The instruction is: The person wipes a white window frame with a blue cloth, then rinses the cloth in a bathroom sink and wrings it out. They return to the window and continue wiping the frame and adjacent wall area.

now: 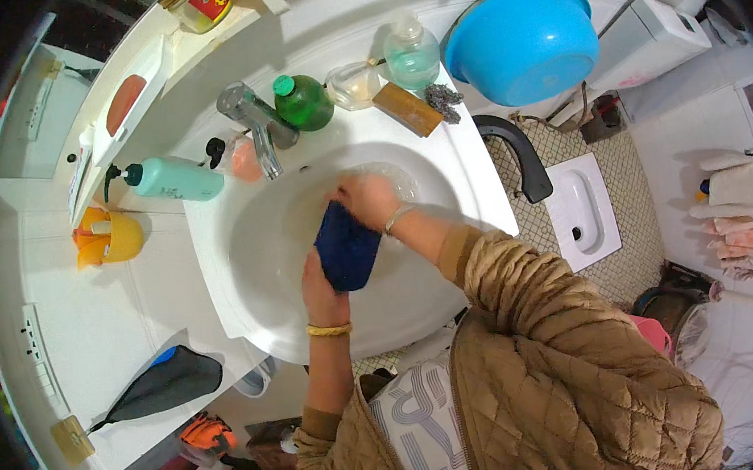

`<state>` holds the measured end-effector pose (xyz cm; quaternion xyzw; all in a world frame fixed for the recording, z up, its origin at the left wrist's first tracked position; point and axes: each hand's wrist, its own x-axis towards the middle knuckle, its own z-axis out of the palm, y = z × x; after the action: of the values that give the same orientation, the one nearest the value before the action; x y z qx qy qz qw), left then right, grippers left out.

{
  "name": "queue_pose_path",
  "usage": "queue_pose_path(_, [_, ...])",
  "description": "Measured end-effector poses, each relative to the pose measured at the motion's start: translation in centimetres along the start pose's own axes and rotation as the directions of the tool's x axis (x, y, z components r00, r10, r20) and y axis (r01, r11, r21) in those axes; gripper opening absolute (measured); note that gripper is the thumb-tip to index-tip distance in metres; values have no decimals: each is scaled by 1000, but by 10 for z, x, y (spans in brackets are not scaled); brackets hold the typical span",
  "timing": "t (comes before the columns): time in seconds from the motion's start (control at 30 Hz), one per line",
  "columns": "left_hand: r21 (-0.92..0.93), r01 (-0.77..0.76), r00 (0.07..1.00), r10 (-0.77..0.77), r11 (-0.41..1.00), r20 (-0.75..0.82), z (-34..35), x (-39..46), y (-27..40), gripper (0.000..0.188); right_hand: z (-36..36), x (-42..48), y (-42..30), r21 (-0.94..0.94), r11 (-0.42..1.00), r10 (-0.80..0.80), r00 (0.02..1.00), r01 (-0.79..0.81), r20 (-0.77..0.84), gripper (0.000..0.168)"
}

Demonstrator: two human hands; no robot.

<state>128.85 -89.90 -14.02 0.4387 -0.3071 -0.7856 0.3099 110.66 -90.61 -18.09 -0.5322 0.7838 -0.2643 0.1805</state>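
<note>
A dark blue cloth (pixel 349 247) is stretched between my two hands over the white washbasin (pixel 259 279). My left hand (pixel 322 287) grips its lower left edge, with a yellow band around the wrist. Blurred by motion, my right hand (pixel 370 198) is closed at the cloth's upper end; a bangle circles that wrist. Clear bubbles or water (pixel 402 179) show in the basin just beyond the right hand. The chrome faucet (pixel 263 127) stands on the rim, its spout pointing into the bowl.
Along the back rim stand a green bottle (pixel 304 103), a clear pump bottle (pixel 411 54) and a brown bar (pixel 408 109). A teal pump bottle (pixel 173 179) lies at the left. A blue plastic basin (pixel 524 44) leans at the back right, above a squat toilet (pixel 582 210).
</note>
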Motion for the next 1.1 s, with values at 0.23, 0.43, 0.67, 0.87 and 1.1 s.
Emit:
queue_pose_path(0.23, [79,251,955,-234,965,-182,-59,12,-21,61,17,-28,13,-3,989,147,975,-148,166,63])
queue_pose_path(0.43, [-166,279,959,-267,946,92,-67,24,-10,49,49,-72,-62,352,914,-319,895,204,312,29])
queue_pose_path(0.67, [-200,32,984,5,979,180,-49,10,4,43,-11,-79,-115,519,664,-545,824,538,-156,27])
queue_pose_path(0.87, [-142,-14,999,8,990,-45,-10,9,4,39,-13,-37,-85,12,838,-544,837,546,-58,16])
queue_pose_path(1.1, [108,-8,995,19,994,-101,1,-8,25,31,-32,-3,-19,-35,993,-109,991,112,75,21])
